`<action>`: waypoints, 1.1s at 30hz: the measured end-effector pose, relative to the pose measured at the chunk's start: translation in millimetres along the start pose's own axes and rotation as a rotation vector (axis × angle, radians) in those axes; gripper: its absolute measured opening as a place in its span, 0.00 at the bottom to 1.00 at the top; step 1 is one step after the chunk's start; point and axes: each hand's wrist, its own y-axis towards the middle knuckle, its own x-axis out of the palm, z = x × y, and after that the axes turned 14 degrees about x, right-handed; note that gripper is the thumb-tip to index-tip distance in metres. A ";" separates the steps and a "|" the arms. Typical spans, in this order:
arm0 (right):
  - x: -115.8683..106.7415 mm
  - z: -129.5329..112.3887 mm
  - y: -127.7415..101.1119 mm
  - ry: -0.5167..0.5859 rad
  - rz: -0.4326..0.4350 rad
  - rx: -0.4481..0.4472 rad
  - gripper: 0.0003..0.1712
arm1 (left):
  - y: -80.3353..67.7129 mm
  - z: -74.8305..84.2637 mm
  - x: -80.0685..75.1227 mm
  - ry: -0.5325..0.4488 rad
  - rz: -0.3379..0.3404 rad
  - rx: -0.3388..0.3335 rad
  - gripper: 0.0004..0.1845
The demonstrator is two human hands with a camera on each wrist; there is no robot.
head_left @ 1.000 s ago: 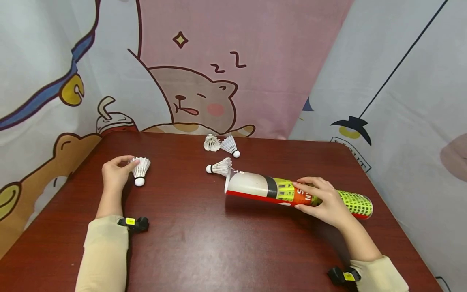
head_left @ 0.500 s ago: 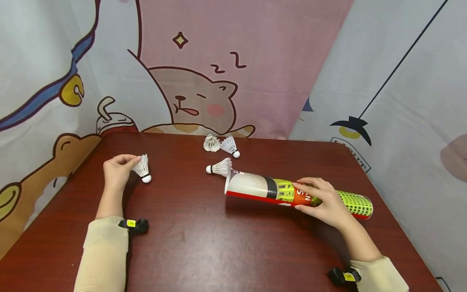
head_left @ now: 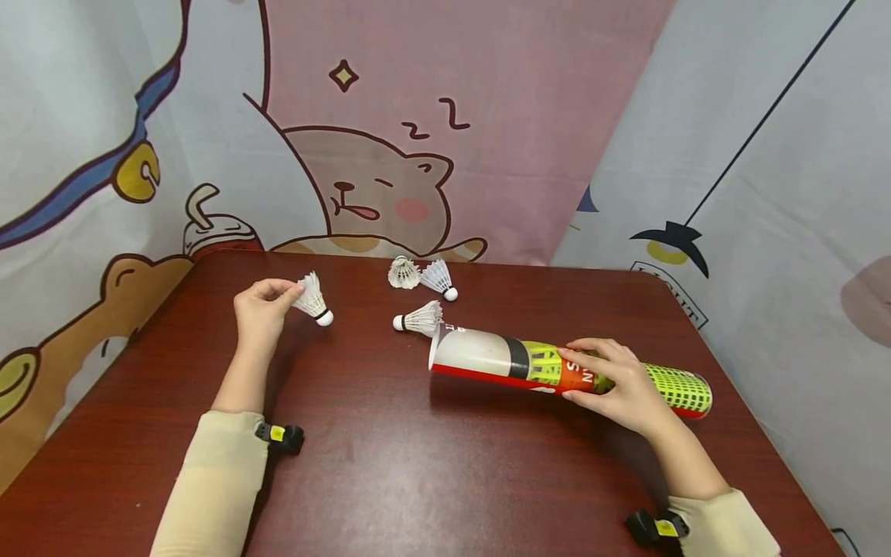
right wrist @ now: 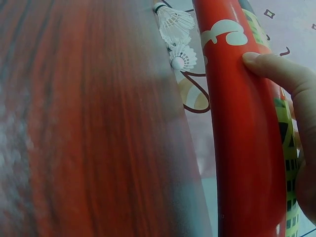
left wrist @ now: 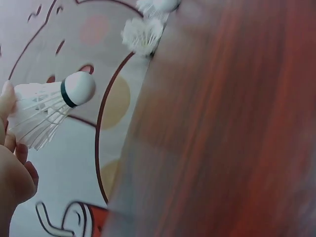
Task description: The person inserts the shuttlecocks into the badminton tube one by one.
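My left hand (head_left: 261,313) pinches a white feather shuttlecock (head_left: 315,300) by its feather skirt, above the left part of the table. Its round cork (left wrist: 80,89) with a dark band points right and down. My right hand (head_left: 622,384) grips a long shuttlecock tube (head_left: 480,353) printed red, white and yellow-green, thumb on its red side in the right wrist view. The tube lies slanted, its open end facing left. Right by that opening a second shuttlecock (head_left: 418,319) lies on its side, cork to the left. The inside of the tube is hidden.
Two more shuttlecocks lie near the table's back edge: one with its feathers toward me (head_left: 404,273), the other with its cork to the front right (head_left: 440,280). The dark red-brown table (head_left: 362,464) ends at a cartoon-printed curtain (head_left: 473,155).
My left hand has lifted the shuttlecock and moved it to the right. Its cork has swung from pointing toward me to pointing right. The right hand and tube have stayed in place.
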 end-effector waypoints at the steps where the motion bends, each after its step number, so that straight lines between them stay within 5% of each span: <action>1: 0.0 0.1 0.2 -0.001 0.000 -0.002 0.41 | -0.7 3.9 3.1 -0.019 0.000 0.000 0.12; 8: -0.7 0.5 0.6 0.001 0.002 0.006 0.42 | -8.1 40.6 21.3 -0.194 0.024 -0.020 0.04; 14: -1.8 -0.5 0.5 0.003 0.003 0.019 0.42 | -12.8 40.0 37.4 -0.267 0.045 -0.004 0.07; 33: -2.4 -1.2 -1.0 -0.006 -0.006 0.049 0.42 | -53.6 75.3 80.6 -0.377 0.005 -0.028 0.13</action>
